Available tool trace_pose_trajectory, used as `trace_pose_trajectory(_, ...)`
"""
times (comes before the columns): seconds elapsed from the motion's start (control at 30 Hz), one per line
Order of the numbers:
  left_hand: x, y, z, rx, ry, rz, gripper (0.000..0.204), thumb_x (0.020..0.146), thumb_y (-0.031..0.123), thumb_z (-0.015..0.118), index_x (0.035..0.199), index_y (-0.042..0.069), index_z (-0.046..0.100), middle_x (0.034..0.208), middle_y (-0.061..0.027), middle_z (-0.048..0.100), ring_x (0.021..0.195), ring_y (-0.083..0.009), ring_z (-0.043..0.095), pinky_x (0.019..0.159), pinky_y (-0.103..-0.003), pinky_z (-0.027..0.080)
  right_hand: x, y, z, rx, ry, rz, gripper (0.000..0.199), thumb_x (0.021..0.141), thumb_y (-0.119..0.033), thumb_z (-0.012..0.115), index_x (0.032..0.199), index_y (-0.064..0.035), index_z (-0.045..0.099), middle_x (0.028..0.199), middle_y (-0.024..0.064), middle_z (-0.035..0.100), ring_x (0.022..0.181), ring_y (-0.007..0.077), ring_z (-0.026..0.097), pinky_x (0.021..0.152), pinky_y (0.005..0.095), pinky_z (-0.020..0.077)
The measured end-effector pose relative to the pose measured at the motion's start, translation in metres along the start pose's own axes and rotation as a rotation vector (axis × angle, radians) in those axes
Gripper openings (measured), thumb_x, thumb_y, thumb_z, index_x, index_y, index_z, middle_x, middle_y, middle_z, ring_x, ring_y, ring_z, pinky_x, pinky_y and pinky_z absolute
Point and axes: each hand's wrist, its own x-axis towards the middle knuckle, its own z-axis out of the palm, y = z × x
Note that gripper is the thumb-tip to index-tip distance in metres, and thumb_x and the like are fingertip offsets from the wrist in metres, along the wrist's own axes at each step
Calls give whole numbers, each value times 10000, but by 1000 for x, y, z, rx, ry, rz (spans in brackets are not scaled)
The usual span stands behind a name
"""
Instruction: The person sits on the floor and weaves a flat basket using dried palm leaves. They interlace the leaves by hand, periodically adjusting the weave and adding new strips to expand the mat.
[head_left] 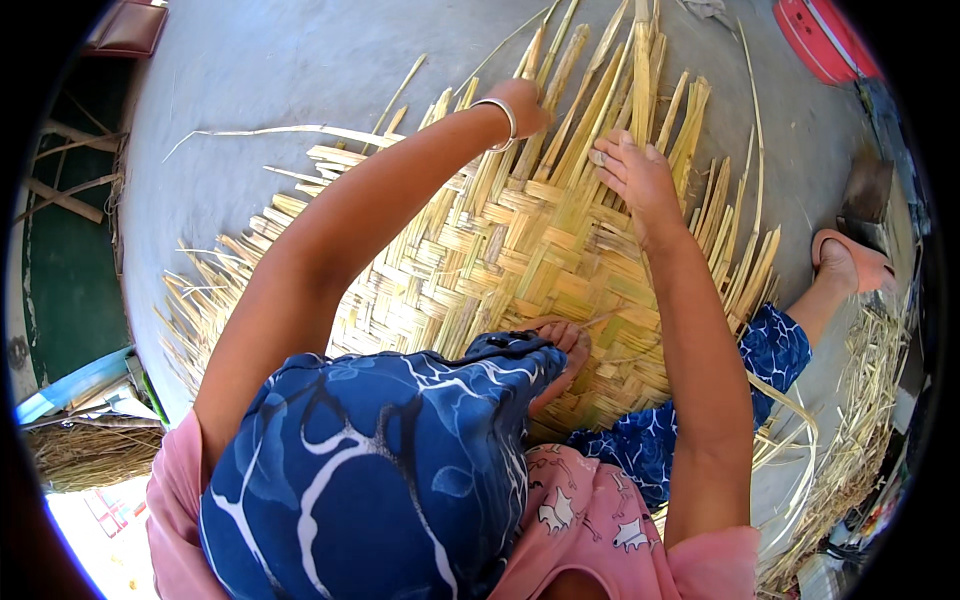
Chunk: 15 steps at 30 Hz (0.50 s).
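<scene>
A woven mat [540, 250] of flat, pale yellow-green plant strips lies in front of me, its loose strip ends fanning out along the far and side edges. My left hand [520, 106], with a silver bangle at the wrist, is closed around strips at the far edge; its fingertips are hidden. A little to the right, my right hand [640, 180] lies over the upright strips [642, 75], its fingers stretched out toward the left and a ring on one finger. My bare foot [568, 350] presses on the near part of the weave.
Grey floor [250, 70] surrounds the mat. A heap of loose straw [855, 420] lies at the right, near my other foot in an orange-pink slipper [865, 265]. A red plastic object [825, 40] stands at the far right. Dry bundled stalks [95, 455] sit at the left.
</scene>
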Motion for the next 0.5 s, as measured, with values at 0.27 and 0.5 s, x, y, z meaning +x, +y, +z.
trace_pose_trajectory(0.27,16,-7,-3,-390,-102,-113,581,794,436,646,1103,-54,598,768,-161,672,674,-282,659,810,-366,510,27,16,3,-199,109,80,465,977,-282,421,1282,68,383,1277,203,487,1167,277,508,963,378,436)
trace_pose_trajectory(0.5,10,35,-21,78,-16,-194,565,792,498,625,1080,12,647,1050,-165,655,1003,-307,625,858,-398,489,14,-4,10,-94,41,136,478,978,-296,381,1292,64,361,1287,221,467,1127,286,517,942,371,446)
